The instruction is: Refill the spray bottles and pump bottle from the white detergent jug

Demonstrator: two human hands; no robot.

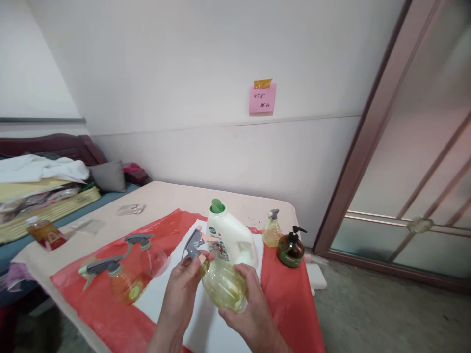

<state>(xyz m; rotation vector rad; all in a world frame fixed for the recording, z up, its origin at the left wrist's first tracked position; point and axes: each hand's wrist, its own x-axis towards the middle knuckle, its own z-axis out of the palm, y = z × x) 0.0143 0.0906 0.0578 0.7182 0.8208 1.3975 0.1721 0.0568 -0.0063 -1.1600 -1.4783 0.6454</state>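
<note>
A clear yellowish spray bottle (223, 283) with a grey and pink trigger head is tilted over the table, held in both hands. My left hand (184, 278) has its fingers closed around the neck, just below the trigger head. My right hand (254, 309) wraps the lower body and base of the bottle. Right behind it stands a white jug (237, 229) with a green open spout and a side handle. Beneath the hands lies a white sheet (204, 326) on red plastic (290, 314).
Two spray bottles, one with a green-tipped nozzle (123, 284) and one pinkish (152, 260), are on the left. A smaller spray bottle (271, 231) and a brown pump bottle (290, 251) stand right. An amber-liquid bottle (46, 233) lies far left. A pink note (262, 99) hangs on the wall.
</note>
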